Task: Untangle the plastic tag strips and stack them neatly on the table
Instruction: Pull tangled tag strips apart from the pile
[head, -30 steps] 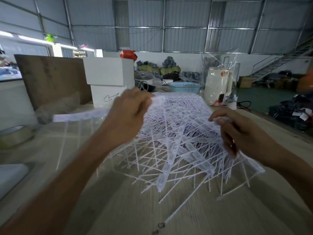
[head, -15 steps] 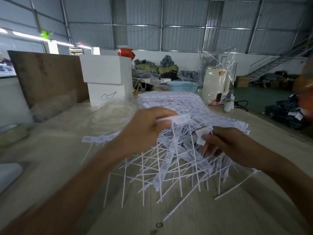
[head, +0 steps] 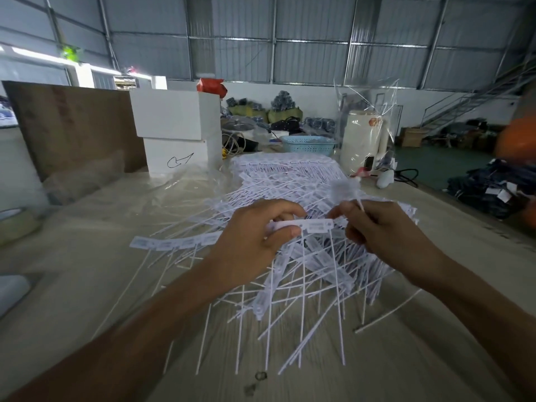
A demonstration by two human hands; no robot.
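A tangled heap of white plastic tag strips (head: 313, 265) lies on the wooden table (head: 406, 358), thin tails pointing toward me. My left hand (head: 255, 242) grips one strip of joined tags (head: 316, 225) that runs left to a free end (head: 145, 242) above the table. My right hand (head: 380, 230) pinches a blurred single tag (head: 346, 188) by its thin tail, just right of the left hand. Farther back, a flatter pile of tag strips (head: 290, 166) rests on the table.
Two stacked white boxes (head: 177, 132) and a brown board (head: 72, 123) stand at the back left, clear plastic sheet (head: 174, 187) in front of them. A blue basket (head: 309, 144) and a cream canister (head: 364, 140) stand behind. A tape roll (head: 17, 224) lies at the left edge.
Both hands have come together over the heap. The left hand's strip has dropped lower and closer to me; the right hand has lifted a single tag by its tail.
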